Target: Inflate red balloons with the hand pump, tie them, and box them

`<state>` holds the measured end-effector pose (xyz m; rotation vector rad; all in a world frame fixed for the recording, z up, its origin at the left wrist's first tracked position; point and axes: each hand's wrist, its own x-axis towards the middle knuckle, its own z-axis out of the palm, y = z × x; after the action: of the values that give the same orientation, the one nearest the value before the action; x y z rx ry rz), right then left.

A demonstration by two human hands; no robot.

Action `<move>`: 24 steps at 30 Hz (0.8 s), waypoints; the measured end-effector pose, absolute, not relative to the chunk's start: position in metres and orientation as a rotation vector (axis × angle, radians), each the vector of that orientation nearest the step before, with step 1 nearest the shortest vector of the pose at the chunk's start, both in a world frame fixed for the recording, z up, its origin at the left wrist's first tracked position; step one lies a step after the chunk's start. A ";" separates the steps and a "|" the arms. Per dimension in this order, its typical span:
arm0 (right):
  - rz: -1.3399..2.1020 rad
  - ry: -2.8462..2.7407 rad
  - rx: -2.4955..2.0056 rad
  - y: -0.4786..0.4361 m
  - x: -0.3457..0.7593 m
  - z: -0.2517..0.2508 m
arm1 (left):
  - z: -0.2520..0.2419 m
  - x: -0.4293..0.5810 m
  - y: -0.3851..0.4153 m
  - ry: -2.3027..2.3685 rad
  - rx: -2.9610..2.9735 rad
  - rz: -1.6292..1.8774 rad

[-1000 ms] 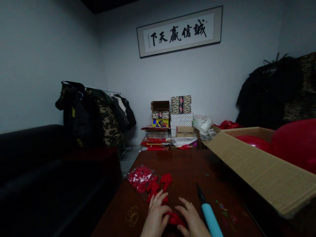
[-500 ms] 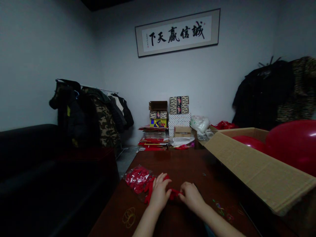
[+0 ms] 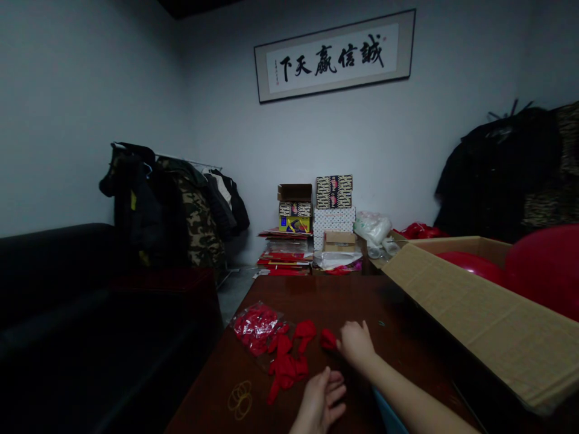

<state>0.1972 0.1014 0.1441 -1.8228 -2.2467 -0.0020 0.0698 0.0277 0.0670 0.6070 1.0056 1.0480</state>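
Observation:
My right hand (image 3: pixel 356 345) is closed on the neck end of a limp red balloon (image 3: pixel 328 339), whose rounded body points left just above the table. Lower down, my left hand (image 3: pixel 320 401) is open and holds nothing, its fingers loosely curved and apart. Several uninflated red balloons (image 3: pixel 287 369) lie loose to the left of my hands. Beside them is a clear plastic bag (image 3: pixel 257 328) full of more red balloons. A few yellowish rubber bands (image 3: pixel 239 399) rest near the table's left edge.
A cardboard box (image 3: pixel 479 319) with inflated red balloons (image 3: pixel 543 271) stands along the right side of the brown table (image 3: pixel 335 295). Stacked boxes (image 3: pixel 335 226) are at the far wall. A black sofa (image 3: pixel 58 289) is at the left.
My left hand has let go of the red balloons and drawn back toward me, opening. My right hand has risen slightly away with one balloon. The loose balloons are now uncovered.

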 end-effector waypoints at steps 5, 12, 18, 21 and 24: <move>0.128 -2.236 -1.802 0.075 0.194 0.102 | 0.045 0.092 0.028 0.725 0.183 1.035; 0.322 -2.323 -1.569 0.047 0.200 0.092 | 0.044 0.104 0.032 0.619 -0.005 1.069; 0.265 -2.198 -1.659 0.030 0.232 0.101 | 0.035 0.090 0.028 0.631 0.024 1.009; 0.013 -2.033 -1.958 0.032 0.253 0.096 | 0.035 0.079 0.027 0.562 0.079 0.930; -0.082 -1.997 -2.118 0.037 0.267 0.083 | 0.038 0.075 0.029 0.578 0.109 0.921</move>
<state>0.2674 0.0368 0.0827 -2.1183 -1.9968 -0.0819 0.0754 0.0287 0.0380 0.1094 0.5777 0.9214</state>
